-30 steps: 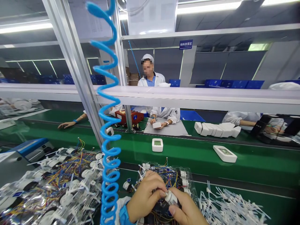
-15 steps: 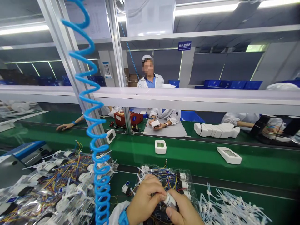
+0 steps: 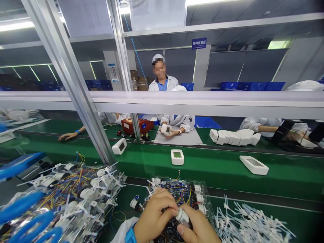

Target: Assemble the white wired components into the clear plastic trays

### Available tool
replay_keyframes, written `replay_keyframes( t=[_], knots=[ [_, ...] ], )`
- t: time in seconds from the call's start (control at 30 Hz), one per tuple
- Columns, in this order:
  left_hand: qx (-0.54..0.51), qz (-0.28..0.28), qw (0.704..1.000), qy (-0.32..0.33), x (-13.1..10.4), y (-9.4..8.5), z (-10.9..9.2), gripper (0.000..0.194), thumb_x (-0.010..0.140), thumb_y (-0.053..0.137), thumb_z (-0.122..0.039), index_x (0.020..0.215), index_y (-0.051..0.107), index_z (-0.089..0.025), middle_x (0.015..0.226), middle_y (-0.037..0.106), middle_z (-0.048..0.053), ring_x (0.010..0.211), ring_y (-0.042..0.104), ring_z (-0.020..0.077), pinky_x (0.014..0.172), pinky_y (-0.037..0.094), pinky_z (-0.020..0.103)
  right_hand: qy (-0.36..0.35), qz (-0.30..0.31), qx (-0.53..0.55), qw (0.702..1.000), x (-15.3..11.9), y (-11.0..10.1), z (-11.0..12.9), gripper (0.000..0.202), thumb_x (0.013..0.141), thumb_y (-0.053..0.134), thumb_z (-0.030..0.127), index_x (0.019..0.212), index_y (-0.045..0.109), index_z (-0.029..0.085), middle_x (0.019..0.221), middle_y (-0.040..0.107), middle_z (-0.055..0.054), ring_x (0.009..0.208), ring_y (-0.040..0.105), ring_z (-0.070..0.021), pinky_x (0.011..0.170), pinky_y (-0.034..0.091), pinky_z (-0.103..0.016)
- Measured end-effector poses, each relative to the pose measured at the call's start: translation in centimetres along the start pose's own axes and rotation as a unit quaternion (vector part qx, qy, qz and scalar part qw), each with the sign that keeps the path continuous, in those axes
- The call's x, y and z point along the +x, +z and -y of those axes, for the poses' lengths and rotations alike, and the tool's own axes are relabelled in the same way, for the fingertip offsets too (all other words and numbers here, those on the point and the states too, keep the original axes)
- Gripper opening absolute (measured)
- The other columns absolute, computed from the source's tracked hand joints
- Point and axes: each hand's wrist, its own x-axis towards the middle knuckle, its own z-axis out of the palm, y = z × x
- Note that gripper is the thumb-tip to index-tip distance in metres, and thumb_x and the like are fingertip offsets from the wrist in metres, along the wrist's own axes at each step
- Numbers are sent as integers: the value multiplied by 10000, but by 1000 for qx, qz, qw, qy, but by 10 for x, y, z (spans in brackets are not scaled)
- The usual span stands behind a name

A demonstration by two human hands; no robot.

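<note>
the white part (image 3: 181,215) is pinched by left hand (image 3: 156,213) at nine o'clock, right hand (image 3: 199,223) at four, long axis seemingly ten-to-four.

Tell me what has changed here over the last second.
The blue coiled hose swung left; the white devices with screens slid right along the green belt. The left hand still pinches at the white part held in the right hand; nothing was let go.

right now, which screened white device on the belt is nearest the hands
The middle device, with the green screen; the left device and right device lie farther away.
</note>
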Motion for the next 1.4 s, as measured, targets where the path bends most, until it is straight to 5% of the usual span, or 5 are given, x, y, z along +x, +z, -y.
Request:
replay_keyframes(
  t=[0.17,0.4,0.7,1.0,1.4],
  knots=[
    [-106,-97,984,-105,-2,-2,12,427,861,718,-406,1250,622,-260,1366,542,124,1241,523,278,1049,400,419,40,-83,98,991,-5,5,1,645,921,417,762,1078,657,184,928,671,-87,815,593,-258,734,463,-319],
    [-378,-226,865,-239,4,6,19,456,778,816,-294,1152,570,-208,901,654,12,820,613,124,778,491,233,94,-53,284,953,0,13,8,579,937,454,754,891,543,184,546,409,69,478,334,-113,468,259,-222],
    [-143,-282,941,-120,0,2,19,124,846,731,-235,855,624,-175,880,591,22,846,603,146,773,512,260,96,-22,293,951,-3,17,5,534,962,457,721,947,525,191,630,441,58,477,318,-96,429,251,-208],
    [201,-71,955,207,-3,-17,17,229,936,582,-111,1027,723,-267,1306,526,77,1165,515,222,942,485,381,104,-32,217,970,-4,14,5,509,981,483,660,1157,567,190,775,538,0,649,467,-167,560,367,-257],
    [148,-12,967,206,-1,-15,16,270,939,605,-155,1177,668,-264,1239,612,96,1133,515,231,938,485,422,86,-42,183,978,-5,7,8,412,1002,506,570,1158,612,204,1006,653,-55,919,586,-251,811,446,-337]
  ],
)
